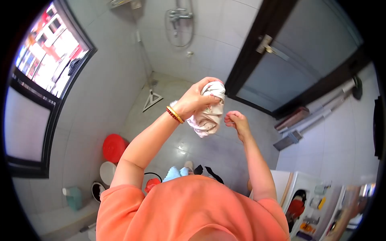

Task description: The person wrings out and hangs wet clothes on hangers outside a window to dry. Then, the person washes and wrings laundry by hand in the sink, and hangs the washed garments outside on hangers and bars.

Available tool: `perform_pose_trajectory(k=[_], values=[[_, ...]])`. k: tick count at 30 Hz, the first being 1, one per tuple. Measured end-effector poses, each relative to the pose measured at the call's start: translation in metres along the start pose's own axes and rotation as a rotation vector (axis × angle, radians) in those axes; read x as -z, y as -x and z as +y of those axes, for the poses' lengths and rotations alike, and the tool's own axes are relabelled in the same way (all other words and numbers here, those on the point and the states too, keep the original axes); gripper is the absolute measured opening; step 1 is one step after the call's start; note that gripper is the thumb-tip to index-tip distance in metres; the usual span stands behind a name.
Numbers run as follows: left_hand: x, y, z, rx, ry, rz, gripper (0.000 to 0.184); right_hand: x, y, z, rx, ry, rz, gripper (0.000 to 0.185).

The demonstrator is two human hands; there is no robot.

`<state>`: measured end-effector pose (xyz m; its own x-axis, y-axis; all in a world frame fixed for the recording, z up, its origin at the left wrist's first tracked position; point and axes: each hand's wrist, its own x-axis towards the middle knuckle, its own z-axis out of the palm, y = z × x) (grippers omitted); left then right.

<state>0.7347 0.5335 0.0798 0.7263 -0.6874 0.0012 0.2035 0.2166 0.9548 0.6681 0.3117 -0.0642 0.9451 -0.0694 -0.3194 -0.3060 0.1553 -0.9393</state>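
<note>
A bunched, pale cloth (207,116) with a faint small print hangs over the middle of the floor. My left hand (197,99) is closed around its upper part, with the thumb across the folds. Its lower end droops loosely toward my right. To the right of the cloth, my right hand (238,122) is held up with its fingers curled together, apart from the fabric. Nothing shows in those fingers. A gold and a dark red bracelet (175,115) circle my left wrist.
A floor squeegee (152,99) leans in the far corner below a shower mixer (178,16). Right of it is a dark-framed door (297,52); mops (299,134) lean beside it. A red basin (114,148) stands at left under the window, near a white bucket (107,172).
</note>
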Motion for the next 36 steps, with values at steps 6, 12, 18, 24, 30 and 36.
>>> perform_pose_trajectory(k=[6, 12, 18, 24, 30, 36], values=[[0.057, 0.026, 0.044, -0.173, 0.206, 0.235, 0.052, -0.131, -0.03, -0.039, 0.182, 0.008, -0.505, 0.039], [0.113, 0.065, 0.078, -0.305, -0.178, 0.539, 0.051, -0.159, -0.12, -0.063, 0.258, 0.14, -0.423, 0.021], [0.148, 0.144, 0.112, -0.179, -0.643, 0.981, 0.031, -0.127, -0.167, -0.179, 0.454, -0.155, -0.269, 0.019], [0.129, 0.156, 0.103, -0.122, -0.94, 1.535, 0.024, -0.141, -0.209, -0.178, 0.631, -0.224, -0.306, 0.023], [0.134, 0.162, 0.047, 0.071, -1.413, 1.449, 0.021, -0.142, -0.214, -0.165, -0.076, -0.576, -0.578, 0.026], [0.131, 0.118, 0.03, 0.647, -1.503, 1.281, 0.013, -0.172, -0.245, -0.093, 0.423, -0.041, -0.454, 0.011]])
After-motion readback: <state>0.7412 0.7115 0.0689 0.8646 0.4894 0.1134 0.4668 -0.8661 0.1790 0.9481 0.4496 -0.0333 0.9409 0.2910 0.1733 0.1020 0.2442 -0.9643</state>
